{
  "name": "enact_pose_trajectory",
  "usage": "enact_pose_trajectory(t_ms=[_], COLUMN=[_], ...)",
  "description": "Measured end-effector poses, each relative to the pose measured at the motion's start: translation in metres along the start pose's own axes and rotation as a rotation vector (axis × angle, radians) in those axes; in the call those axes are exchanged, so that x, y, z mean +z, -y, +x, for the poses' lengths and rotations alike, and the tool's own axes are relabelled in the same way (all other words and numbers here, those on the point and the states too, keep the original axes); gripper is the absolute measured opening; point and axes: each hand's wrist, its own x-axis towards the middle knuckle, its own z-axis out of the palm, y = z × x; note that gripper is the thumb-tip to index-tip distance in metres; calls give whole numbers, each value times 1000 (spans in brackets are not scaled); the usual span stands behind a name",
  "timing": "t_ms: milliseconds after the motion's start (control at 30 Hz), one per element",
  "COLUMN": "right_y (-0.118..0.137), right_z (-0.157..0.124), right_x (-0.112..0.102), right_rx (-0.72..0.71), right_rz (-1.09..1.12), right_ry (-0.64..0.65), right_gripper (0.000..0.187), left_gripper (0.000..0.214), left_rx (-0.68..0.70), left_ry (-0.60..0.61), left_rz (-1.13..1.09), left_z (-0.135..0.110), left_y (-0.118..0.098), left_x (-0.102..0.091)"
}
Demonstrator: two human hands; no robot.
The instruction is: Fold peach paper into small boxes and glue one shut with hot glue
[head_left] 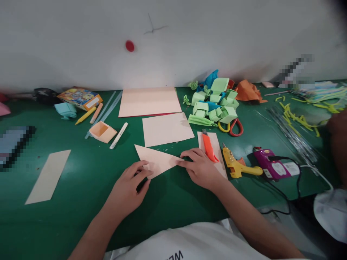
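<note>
A pale peach sheet of paper folded into a triangle (159, 159) lies on the green table in front of me. My left hand (131, 187) holds its lower left side, fingers bent over the paper and thumb by the near edge. At the right corner, the fingertips of my right hand (202, 168) pinch the paper. Just beyond the triangle is a flat peach sheet (168, 129). An orange utility knife (209, 147) rests on a narrow peach strip (221, 164), close to my right hand. A yellow glue gun (238, 164) lies further right.
Folded green paper pieces (215, 103) are heaped at the back, with scissors (236, 127) beneath. Stacked peach sheets (150, 102) lie against the wall. Leftward are a folded paper box (103, 132), a white pen-like tool (118, 135) and a cut paper piece (48, 177). A purple device (272, 164) trails cables.
</note>
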Motion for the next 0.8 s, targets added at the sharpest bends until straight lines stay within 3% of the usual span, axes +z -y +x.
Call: enact_pose_trajectory(t_ms=[267, 433, 633, 800], right_y=[13, 21, 20, 16], right_z=[4, 16, 21, 21], right_x=[0, 1, 5, 8], right_rx=[-53, -40, -28, -41], right_rz=[0, -16, 41, 157], right_ry=[78, 152, 115, 64], right_gripper=[37, 40, 37, 38], left_gripper=[27, 24, 24, 16], left_rx=[76, 283, 509, 393], left_ry=[2, 18, -17, -85], left_rz=[46, 169, 268, 53], left_z=[1, 7, 16, 34], left_y=[6, 13, 23, 24], left_x=[3, 0, -5, -15])
